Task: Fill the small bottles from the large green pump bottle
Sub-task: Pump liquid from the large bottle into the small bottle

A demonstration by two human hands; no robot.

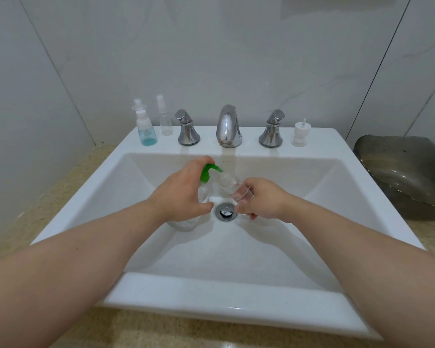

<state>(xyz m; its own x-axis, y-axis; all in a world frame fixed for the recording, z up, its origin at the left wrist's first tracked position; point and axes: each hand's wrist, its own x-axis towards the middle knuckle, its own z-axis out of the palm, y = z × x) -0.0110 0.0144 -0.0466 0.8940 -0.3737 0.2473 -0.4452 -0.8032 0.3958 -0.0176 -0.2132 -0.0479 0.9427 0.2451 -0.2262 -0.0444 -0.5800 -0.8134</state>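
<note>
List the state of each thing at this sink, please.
Green pump bottle: standing in the basin, gripped by the left hand.
Small clear bottle: tilted at the nozzle, held by the right hand.
Blue-liquid bottle: capped, partly filled.
Spray bottle: capped, looks empty.
Loose pump cap: standing on the ledge.
Faucet: not running.

Pale grey marbled wall tiles (211,59), dark grout lines. White rectangular sink (236,297) set in speckled beige desk (60,184). Chrome faucet (227,126) centred on back rim. Dark metal bowl (407,177) at desk's right edge.
</note>
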